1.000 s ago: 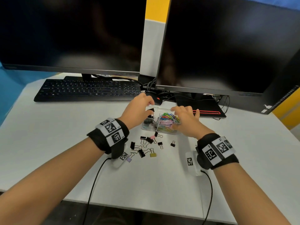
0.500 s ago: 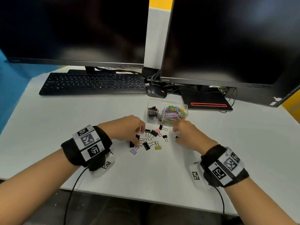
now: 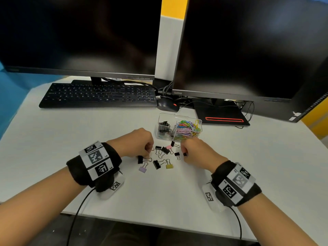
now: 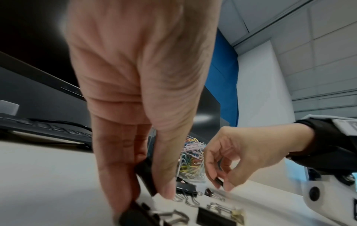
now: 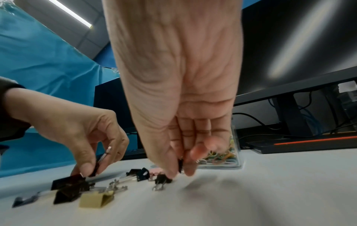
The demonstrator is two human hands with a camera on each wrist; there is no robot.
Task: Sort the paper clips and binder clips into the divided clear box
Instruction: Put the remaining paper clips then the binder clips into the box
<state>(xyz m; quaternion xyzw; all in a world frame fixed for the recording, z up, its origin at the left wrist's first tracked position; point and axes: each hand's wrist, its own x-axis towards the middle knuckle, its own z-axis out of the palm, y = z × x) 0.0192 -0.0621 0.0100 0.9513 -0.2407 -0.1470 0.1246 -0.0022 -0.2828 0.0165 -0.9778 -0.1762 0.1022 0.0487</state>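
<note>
Both hands have come back from the clear box (image 3: 179, 127) to the loose clips lying just in front of it, so a fresh pick is under way rather than a drop. The left hand (image 3: 136, 142) is curled, thumb and fingers pinching a black binder clip (image 4: 145, 178) at the near left of the scatter; the right hand (image 3: 195, 150) pinches a small black binder clip (image 5: 180, 165) between thumb and forefinger, held just above the desk (image 3: 71, 139). That should mean two more binder clips are about to go to the box. The box stands toward the back of the desk, close to the right monitor's stand. Its left compartment holds a few black binder clips (image 3: 164, 127); its right compartment is heaped with coloured paper clips (image 3: 189, 128). No paper clips show loose on the desk, so that half looks finished. About eight binder clips (image 3: 161, 157) remain between the hands, black ones plus a pink, a lilac and a yellow.
</note>
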